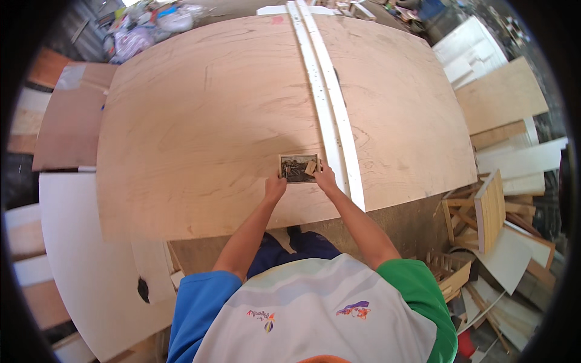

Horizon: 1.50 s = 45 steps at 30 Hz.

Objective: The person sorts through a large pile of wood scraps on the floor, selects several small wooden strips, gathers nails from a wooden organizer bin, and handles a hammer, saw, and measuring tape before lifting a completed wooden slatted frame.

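Bench (200,121): broad, pale plywood sheet, brown swirling grain, edges bowed by the lens; takes up most of the view ahead of the person.
White strips (315,94): two long, narrow lengths side by side, running from far edge to near edge; dark specks on the left one. Closest obstruction, just beside the right hand.
Box (299,155): small, shallow, rectangular, thin wooden rim; near side of bench, left of strips. Can't tell if it rests on the wood or is held just above.
Contents (295,169): jumble of small dark bits, too small to identify; light wood piece (311,167) at the right end.
Grip: left hand (275,186) closed on the box's left near corner, right hand (325,178) closed on its right side.
Left side: big smooth white panel (78,242) with curved outline, brown board (72,127) beyond it.
Far left: heap of plastic bags (134,42), crumpled, shiny.
Right side: wooden frame (489,212), slatted wooden crate (455,278), loose boards (502,94) overlapping at odd angles, crowding that edge.
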{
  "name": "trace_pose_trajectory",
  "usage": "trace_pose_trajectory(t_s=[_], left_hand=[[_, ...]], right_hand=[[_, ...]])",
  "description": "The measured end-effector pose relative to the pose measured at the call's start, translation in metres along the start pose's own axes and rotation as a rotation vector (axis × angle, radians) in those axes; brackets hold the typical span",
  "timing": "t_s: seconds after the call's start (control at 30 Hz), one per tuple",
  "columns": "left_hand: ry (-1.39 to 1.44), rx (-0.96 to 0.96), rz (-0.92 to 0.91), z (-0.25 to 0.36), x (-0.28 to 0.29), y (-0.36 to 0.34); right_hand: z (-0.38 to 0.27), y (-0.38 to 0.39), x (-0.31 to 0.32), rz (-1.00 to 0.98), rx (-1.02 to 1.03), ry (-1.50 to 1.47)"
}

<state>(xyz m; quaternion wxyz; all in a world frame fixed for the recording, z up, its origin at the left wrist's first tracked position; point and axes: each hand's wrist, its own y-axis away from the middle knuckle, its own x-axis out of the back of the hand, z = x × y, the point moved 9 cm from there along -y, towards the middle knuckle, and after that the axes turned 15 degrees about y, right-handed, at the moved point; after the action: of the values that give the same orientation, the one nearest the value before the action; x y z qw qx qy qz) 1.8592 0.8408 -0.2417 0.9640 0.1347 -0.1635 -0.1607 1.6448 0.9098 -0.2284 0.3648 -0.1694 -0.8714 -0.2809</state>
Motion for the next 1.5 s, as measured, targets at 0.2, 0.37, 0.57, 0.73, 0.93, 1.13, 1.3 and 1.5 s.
trace_pose_trajectory(t_s=[0.2, 0.37, 0.57, 0.73, 0.93, 1.13, 1.3, 1.5], left_hand=[[0.010, 0.003, -0.006, 0.021, -0.021, -0.031], [0.146, -0.041, -0.099, 0.016, -0.031, -0.038], [0.305, 0.052, -0.212, -0.004, -0.040, -0.040], [0.479, 0.050, -0.265, -0.006, -0.034, -0.028], [0.270, 0.094, -0.254, -0.015, -0.013, 0.005], [0.381, 0.242, -0.270, -0.032, -0.016, 0.064], [0.338, 0.321, -0.364, -0.032, -0.023, 0.090], [0.534, 0.201, -0.154, -0.041, -0.010, 0.093]], right_hand=[[-0.003, -0.022, 0.019, 0.130, -0.018, -0.029], [-0.018, -0.013, 0.031, 0.143, 0.043, -0.041], [-0.002, -0.007, 0.023, 0.183, 0.090, 0.077], [0.000, -0.009, 0.016, 0.092, 0.076, 0.118], [-0.004, -0.004, 0.008, 0.074, 0.201, 0.185], [0.013, 0.028, 0.023, 0.109, 0.266, 0.153], [0.057, 0.072, 0.027, 0.145, 0.196, -0.002], [0.023, 0.124, -0.014, -0.031, 0.362, -0.003]])
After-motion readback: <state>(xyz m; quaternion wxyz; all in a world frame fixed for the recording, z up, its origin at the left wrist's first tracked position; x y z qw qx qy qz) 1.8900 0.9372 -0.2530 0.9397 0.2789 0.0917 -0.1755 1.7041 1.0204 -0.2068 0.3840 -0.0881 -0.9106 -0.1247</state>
